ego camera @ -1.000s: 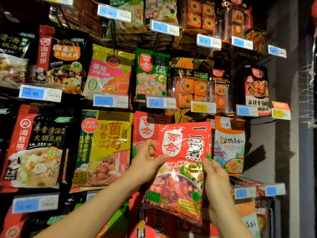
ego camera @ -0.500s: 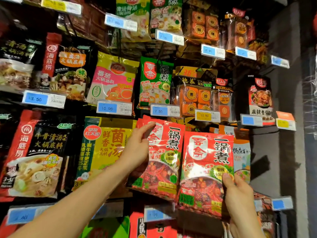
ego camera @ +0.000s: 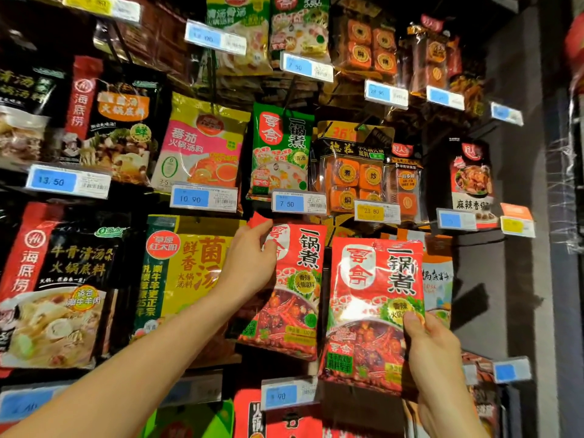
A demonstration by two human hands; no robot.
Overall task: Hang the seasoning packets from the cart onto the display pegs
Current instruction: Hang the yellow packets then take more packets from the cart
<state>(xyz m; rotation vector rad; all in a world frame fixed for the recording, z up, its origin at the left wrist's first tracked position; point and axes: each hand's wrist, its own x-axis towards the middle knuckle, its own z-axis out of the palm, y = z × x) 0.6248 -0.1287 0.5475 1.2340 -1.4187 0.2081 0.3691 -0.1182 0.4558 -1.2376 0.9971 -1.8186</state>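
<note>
While left hand (ego camera: 249, 263) pinches top of 1st red packet (ego camera: 300, 295), right hand (ego camera: 439, 358) grips 2nd red packet (ego camera: 369, 311) — at lower-right edge

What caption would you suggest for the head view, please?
Left hand grips the top of one red packet; right hand holds a second red packet beside it.

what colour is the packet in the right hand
The packet held by the right hand is mainly red with white and black print; head view.

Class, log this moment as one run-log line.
left hand: grips left red packet at top | right hand: holds right red packet by lower right edge | status: not yet hung
</note>
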